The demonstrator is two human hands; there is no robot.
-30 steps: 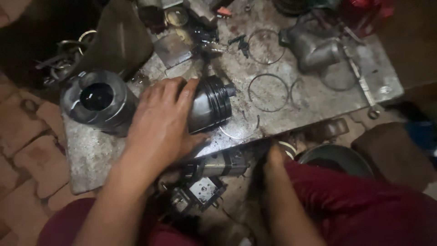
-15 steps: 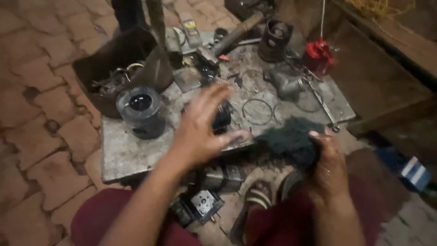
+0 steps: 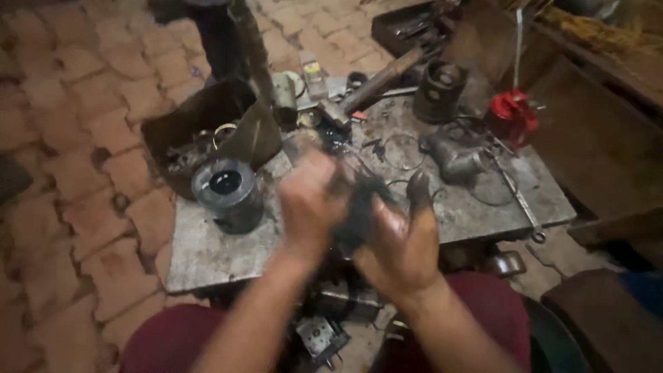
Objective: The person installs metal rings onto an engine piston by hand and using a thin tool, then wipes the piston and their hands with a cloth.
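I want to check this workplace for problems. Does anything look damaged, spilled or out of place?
Nothing is clearly broken or spilled. Both hands, left and right, are smeared dark with grease and hold a blurred dark object. Loose thin rings lie scattered on the dirty metal table.

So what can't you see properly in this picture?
- Dark thing between the hands, head view: motion blur hides its shape; could be a rag or a part.
- Left hand: blurred, so its grip is unclear.
- Right hand: greasy, fingers partly behind the dark thing.
- Box contents: too dark.
- Parts under the table: hidden by the arms.
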